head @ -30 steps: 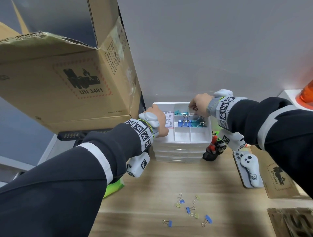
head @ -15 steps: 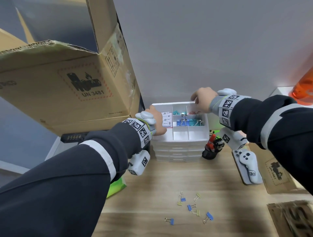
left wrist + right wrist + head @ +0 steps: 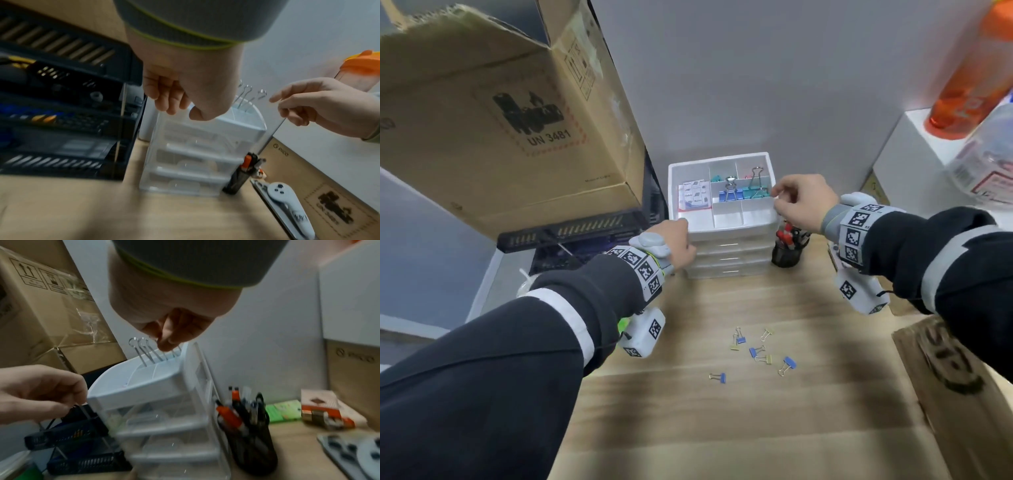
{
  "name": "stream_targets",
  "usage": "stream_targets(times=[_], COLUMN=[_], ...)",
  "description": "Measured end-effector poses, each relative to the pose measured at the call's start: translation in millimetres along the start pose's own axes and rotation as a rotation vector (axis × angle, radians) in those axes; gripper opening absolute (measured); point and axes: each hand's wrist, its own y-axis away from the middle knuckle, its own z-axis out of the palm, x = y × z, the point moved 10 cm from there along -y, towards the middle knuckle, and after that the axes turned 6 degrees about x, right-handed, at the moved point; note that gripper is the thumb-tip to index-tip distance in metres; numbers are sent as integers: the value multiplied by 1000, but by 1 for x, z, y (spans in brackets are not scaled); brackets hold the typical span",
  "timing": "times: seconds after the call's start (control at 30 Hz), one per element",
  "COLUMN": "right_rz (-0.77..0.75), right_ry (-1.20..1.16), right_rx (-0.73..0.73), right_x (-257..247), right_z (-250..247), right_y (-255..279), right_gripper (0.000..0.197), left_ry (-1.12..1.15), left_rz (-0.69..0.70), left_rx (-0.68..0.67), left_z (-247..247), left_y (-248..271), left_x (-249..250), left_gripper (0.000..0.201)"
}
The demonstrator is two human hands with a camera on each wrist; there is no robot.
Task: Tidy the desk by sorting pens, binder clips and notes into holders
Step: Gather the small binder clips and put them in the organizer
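Head view: cardboard box (image 3: 482, 102) marked "UN 3481". White drawer unit (image 3: 729, 253): top tray (image 3: 732, 229) holds notes (image 3: 694, 195), blue and teal binder clips (image 3: 739, 193); loose clips (image 3: 756, 351) on surface (image 3: 756, 428). Hands: left hand (image 3: 674, 243) grips unit's corner; right hand (image 3: 801, 204) pinched at tray rim, hold unclear.

Orange bottle (image 3: 969, 68) cut off — lower drawers (image 3: 164, 434) blurred.

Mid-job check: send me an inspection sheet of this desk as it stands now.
surface: wooden desk.
job's things: large binder clips and notes in top tray of organizer; small binder clips loose on desk; pen cup beside organizer.
clutter: controller, flat cardboard at right.
hands: left hand grips organizer's front-left corner; right hand pinches its right rim.
cables: yellow leads in black rack.
surroundings: cardboard box, orange bottle, grey wall.
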Motion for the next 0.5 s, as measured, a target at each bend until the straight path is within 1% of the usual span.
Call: stream_targets(times=[0.07, 0.1, 0.17, 0.23, 0.33, 0.37, 0.43, 0.47, 0.5], right_rz=[41, 71, 133, 207, 306, 309, 289, 274, 258], right_ry=[-104, -146, -180, -136, -29, 38, 161, 183, 182], right_rx=[89, 108, 80, -42, -308, -371, -465, -490, -507], right_x=[18, 27, 47, 68, 101, 112, 130, 136, 139], right_z=[3, 7, 24, 49, 96, 110, 138, 150, 161], right_y=[19, 27, 45, 66, 112, 127, 159, 172, 184], right_gripper=[18, 15, 13, 14, 10, 11, 14, 14, 13], left_ry=[18, 20, 10, -10, -17, -11, 16, 45, 63], left_rz=[-10, -20, -33, -40, -11, 7, 26, 17, 18], left_rx=[-43, -64, -129, -237, -382, -412, -528, -587, -621], left_z=[27, 39, 62, 90, 130, 144, 181, 196, 210], left_y=[18, 25, 42, 56, 78, 86, 102, 112, 121], left_x=[-3, -6, -7, -5, 4, 9, 23, 30, 35], left_gripper=[22, 23, 23, 26, 21, 19, 13, 16, 24])
